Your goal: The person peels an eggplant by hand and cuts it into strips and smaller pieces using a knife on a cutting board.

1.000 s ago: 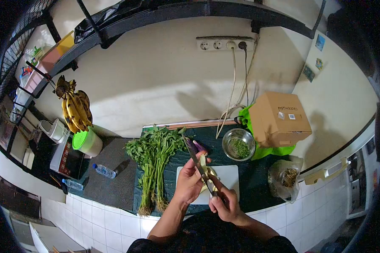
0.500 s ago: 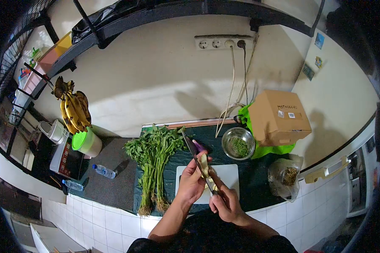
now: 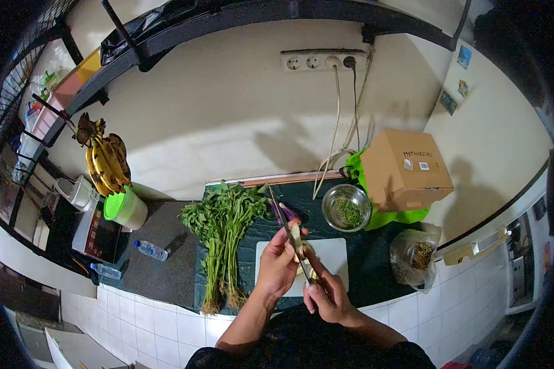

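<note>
My left hand [image 3: 276, 269] is closed around a pale piece of vegetable [image 3: 296, 234], held up above the white cutting board [image 3: 337, 251]. My right hand [image 3: 330, 299] grips a long knife [image 3: 280, 211] by its handle end. The blade slants up and to the left, lying across the pale piece. On the board beneath my hands are some pale cut pieces, partly covered by the hands. Just beyond the board, purple eggplants [image 3: 290, 213] lie on the dark green cloth, half hidden behind the blade.
Leafy greens with roots [image 3: 224, 246] lie left of the board. At the back right stand a metal bowl of chopped green pieces [image 3: 349, 212] and a cardboard box [image 3: 406, 169]. A plastic bag [image 3: 415, 258] sits at the right edge. Bananas [image 3: 108, 163] hang at the left.
The knife tip has shifted slightly right, and the blade stands a little steeper against the pale piece. Both hands keep their grip. The whole view has shifted slightly.
</note>
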Demonstrator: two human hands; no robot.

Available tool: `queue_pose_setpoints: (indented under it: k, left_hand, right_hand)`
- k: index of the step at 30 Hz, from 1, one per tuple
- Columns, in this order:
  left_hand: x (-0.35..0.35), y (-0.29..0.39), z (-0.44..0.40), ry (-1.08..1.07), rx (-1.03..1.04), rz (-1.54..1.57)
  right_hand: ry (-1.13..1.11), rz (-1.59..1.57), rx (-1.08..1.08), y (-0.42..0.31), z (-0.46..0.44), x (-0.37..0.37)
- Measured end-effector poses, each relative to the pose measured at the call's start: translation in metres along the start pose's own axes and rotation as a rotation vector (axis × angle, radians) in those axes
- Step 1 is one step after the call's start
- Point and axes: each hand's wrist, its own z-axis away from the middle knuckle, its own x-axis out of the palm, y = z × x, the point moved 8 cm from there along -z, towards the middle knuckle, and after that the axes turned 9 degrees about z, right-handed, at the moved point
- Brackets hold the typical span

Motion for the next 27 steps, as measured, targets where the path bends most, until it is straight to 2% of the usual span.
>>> queue_pose_setpoints:
  k: [7, 20, 27]
  left_hand:
    - [0.002, 0.002, -0.001, -0.022, -0.026, -0.062]
    - [0.004, 0.001, -0.002, -0.075, -0.002, -0.114]
    - [0.008, -0.002, -0.005, -0.115, -0.024, -0.096]
  right_hand:
    - [-0.041, -0.013, -0.073, -0.005, -0.001, 0.003]
    - [0.008, -0.033, 0.002, 0.007, -0.001, -0.001]
    - [-0.002, 0.066, -0.027, -0.002, -0.005, -0.006]
